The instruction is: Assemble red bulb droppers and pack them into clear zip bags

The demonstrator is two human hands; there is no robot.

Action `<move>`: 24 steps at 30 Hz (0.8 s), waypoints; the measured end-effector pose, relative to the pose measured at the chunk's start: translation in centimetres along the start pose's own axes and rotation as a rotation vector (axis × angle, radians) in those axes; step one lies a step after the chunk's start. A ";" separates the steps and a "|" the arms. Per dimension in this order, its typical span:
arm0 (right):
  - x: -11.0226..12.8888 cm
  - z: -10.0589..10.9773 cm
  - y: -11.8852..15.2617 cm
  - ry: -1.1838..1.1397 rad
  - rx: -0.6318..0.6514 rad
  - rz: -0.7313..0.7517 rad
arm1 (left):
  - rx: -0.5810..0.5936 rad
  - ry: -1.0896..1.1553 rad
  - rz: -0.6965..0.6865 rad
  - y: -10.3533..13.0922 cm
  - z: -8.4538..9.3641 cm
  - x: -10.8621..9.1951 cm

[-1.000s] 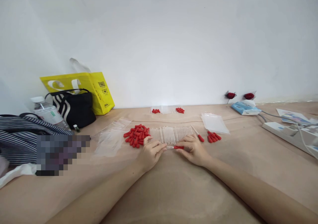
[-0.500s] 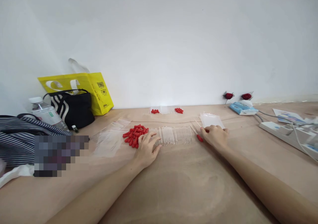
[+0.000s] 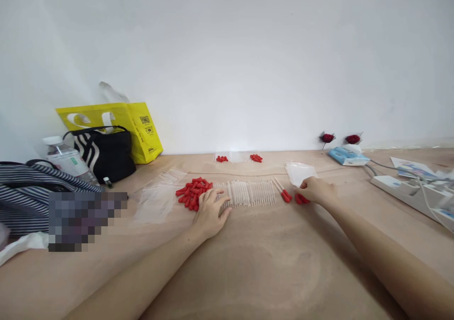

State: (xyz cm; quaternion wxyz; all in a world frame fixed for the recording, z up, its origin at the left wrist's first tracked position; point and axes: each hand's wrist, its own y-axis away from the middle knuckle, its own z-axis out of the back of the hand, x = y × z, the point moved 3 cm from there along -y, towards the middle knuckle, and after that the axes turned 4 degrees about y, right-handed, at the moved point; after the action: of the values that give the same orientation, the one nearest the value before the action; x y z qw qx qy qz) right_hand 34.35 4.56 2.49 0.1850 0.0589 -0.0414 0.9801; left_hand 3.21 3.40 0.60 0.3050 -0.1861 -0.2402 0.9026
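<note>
My left hand (image 3: 210,214) lies with fingers spread, its fingertips over the left end of a row of thin clear glass dropper tubes (image 3: 251,193). Touching or close beside that hand is a heap of red rubber bulbs (image 3: 192,192). At the row's right end lie two droppers (image 3: 284,195), tubes with red bulbs on one end. Beyond them my right hand (image 3: 317,190) bends down with fingers pinched at a few red rubber bulbs (image 3: 301,199) on the table; its thumb and exact grip are partly hidden.
Clear plastic bags (image 3: 158,199) lie left of the heap, and another small bag (image 3: 298,171) is behind my right hand. Two small bulb groups (image 3: 256,158) sit near the wall. Bags and a bottle (image 3: 69,159) stand left; a tissue pack (image 3: 347,155) and power strip (image 3: 400,190) lie right.
My right hand has let go of a dropper, which now lies beside the other one, and has shifted right to the loose red bulbs. My left hand has stayed nearly still.
</note>
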 end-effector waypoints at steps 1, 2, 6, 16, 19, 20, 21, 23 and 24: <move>-0.2 0.0 0.0 0.003 0.011 0.008 | 0.004 0.000 0.002 0.0 0.0 0.0; -0.2 -0.1 0.0 0.006 0.021 0.017 | 0.007 0.000 0.004 0.1 -0.1 0.0; 0.4 -0.9 -0.1 0.031 0.045 0.056 | 0.009 0.002 0.017 0.2 -0.1 0.1; 1.2 -1.1 -0.2 0.083 0.006 0.074 | 0.121 -0.149 0.361 -3.6 0.0 0.7; 2.2 0.1 0.7 0.055 -0.010 0.117 | 0.152 -0.176 0.440 -5.0 -0.6 1.1; 2.8 0.4 1.1 0.032 -0.011 0.155 | 0.166 -0.185 0.463 -5.3 -0.8 1.2; 3.5 0.7 1.7 0.004 -0.009 0.202 | 0.180 -0.193 0.485 -5.6 -1.0 1.4; 5.3 0.9 3.1 -0.086 -0.006 0.352 | 0.207 -0.206 0.524 -6.1 -1.3 1.5; 6.2 0.7 3.9 -0.130 -0.003 0.434 | 0.219 -0.210 0.541 -6.3 -1.4 1.6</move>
State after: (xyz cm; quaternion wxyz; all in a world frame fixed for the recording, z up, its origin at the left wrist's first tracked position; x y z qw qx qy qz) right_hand 27.27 3.10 3.75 -0.0330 0.1113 -0.0662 0.9910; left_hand 5.62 9.24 2.60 0.0452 -0.1149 -0.1136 0.9858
